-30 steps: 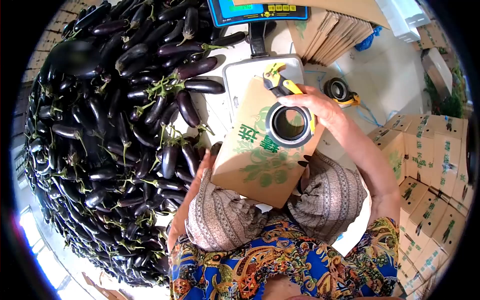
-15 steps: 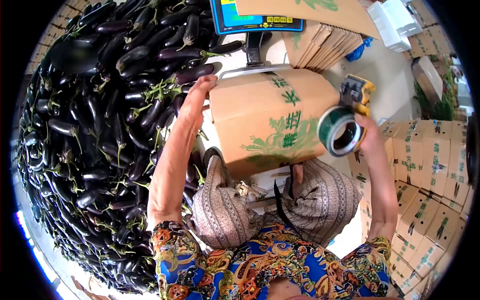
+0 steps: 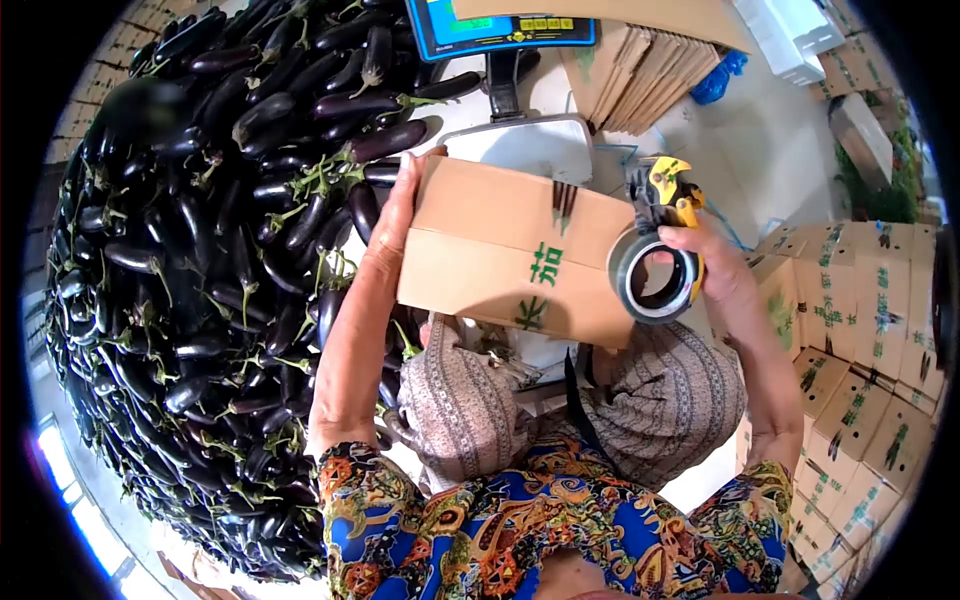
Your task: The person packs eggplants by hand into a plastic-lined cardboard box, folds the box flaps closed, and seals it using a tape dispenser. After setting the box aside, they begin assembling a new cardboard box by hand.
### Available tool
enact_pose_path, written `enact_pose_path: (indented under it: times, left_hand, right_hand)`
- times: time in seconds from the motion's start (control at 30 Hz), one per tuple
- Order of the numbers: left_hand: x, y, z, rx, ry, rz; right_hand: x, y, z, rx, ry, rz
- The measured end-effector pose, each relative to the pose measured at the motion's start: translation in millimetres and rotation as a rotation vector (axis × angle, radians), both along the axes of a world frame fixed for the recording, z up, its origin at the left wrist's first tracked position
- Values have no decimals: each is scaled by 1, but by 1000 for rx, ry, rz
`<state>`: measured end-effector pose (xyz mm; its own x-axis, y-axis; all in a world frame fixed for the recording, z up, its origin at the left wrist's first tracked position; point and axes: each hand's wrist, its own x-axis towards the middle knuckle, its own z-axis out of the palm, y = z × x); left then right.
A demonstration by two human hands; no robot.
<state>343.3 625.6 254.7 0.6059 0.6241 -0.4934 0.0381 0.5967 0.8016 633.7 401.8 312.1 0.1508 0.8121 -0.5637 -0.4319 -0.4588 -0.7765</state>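
Observation:
A closed cardboard box (image 3: 480, 245) with green printed characters is tilted over my knees. My left hand (image 3: 398, 210) grips its left end, the fingers over the far corner. My right hand (image 3: 708, 258) is wrapped round the handle of a yellow and black tape dispenser (image 3: 664, 185). The dispenser's tape roll (image 3: 626, 280) overlaps the right end of the box in this view. Behind the box, the metal platform of a scale (image 3: 520, 145) is partly uncovered.
A large heap of eggplants (image 3: 210, 300) fills the left side. The scale's blue display (image 3: 500, 30) stands at the back, beside flattened cartons (image 3: 645, 80). Packed boxes (image 3: 850, 300) are stacked on the right, with white foam boxes (image 3: 790, 40) farther back.
The box has rolled toward me, so its narrow side faces up instead of the broad printed face. More of the scale platform shows. The tape dispenser has shifted slightly left and turned.

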Motion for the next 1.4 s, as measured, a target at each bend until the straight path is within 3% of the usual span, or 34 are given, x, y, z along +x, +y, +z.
enact_pose_path:
  times: [0.03,0.07,0.23,0.3,0.33,0.37,0.47,0.5,0.57,0.67,0.77,1.0,1.1,1.37,1.4]
  left_hand:
    - [1,-1,4,-36,-5,9]
    - [-1,1,-26,63,-23,2]
    - [15,-10,-22,284,57,-52]
    - [14,-3,-24,385,104,-63]
    - [14,-4,-28,506,172,-38]
    - [9,-3,-29,910,347,-25]
    - [9,-13,6,1109,262,114]
    - [8,-18,17,1050,187,74]
    - [11,-30,57,658,3,-101]
    - [18,-53,95,510,-162,-234]
    - [26,-54,107,424,-106,-282]
    - [19,-57,94,-20,-278,-69]
    - [15,-58,79,-65,-350,-39]
    - [10,-52,54,192,-257,-96]
    - [5,-50,51,250,-210,-113]
  right_hand:
    - [5,4,3,6,14,5]
    - [11,7,7,1,19,19]
    - [24,9,21,-201,-226,-8]
    - [17,8,30,-124,-273,11]
    - [7,11,43,-88,-299,48]
    - [0,10,47,-34,-422,72]
    - [-24,12,61,57,-746,184]
    - [-31,12,54,151,-800,174]
    - [-42,16,57,228,-938,255]
    - [-60,28,71,190,-968,360]
    - [-75,31,78,220,-1054,378]
    - [-86,38,74,321,-1157,386]
    - [-89,42,76,316,-1196,405]
    - [-107,52,78,270,-1318,484]
    - [-106,54,76,372,-1381,510]
